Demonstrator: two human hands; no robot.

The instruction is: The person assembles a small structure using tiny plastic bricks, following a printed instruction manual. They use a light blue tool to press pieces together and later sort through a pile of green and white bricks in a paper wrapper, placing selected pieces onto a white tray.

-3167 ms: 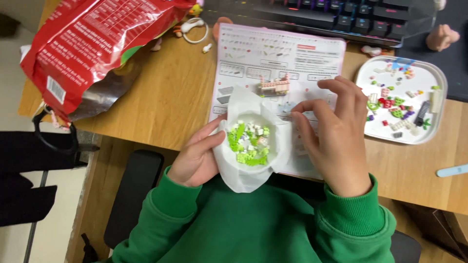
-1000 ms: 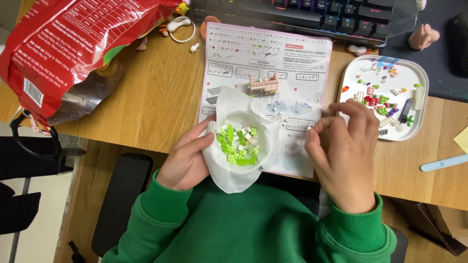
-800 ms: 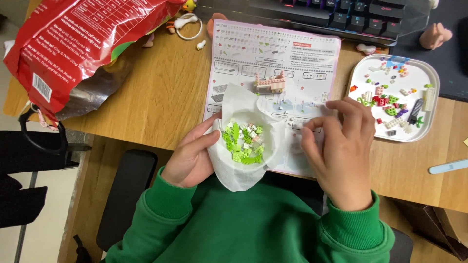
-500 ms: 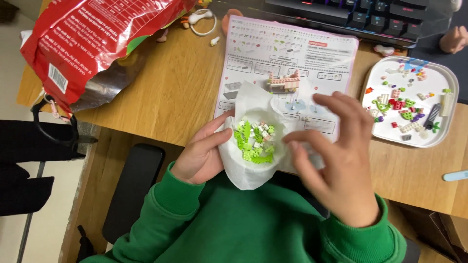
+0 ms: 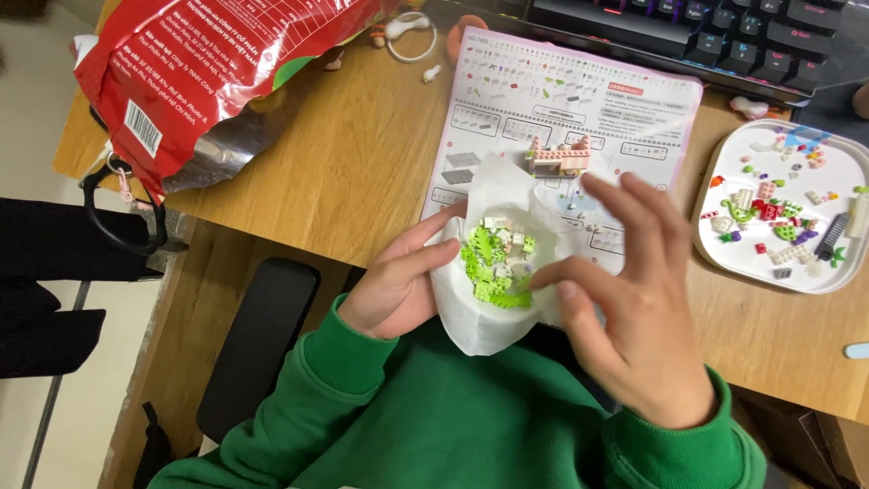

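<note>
My left hand [image 5: 398, 281] cups a white paper-lined bowl [image 5: 475, 312] filled with several small green and white bricks [image 5: 493, 267]. It is held over my lap at the desk's front edge. My right hand [image 5: 634, 299] hovers over the bowl with fingers spread, thumb and forefinger reaching into the bricks at its right rim. A small pink brick model [image 5: 558, 157] stands on the printed instruction sheet [image 5: 579, 100] just beyond the bowl.
A white tray [image 5: 787, 272] with several loose coloured bricks lies at the right. A large red snack bag [image 5: 190, 68] covers the desk's left corner. A dark keyboard [image 5: 706, 32] runs along the back. A black chair arm [image 5: 262, 344] is below left.
My right hand moved from the instruction sheet down to the bowl's right rim. The bowl stays in my left hand; the view shifted slightly.
</note>
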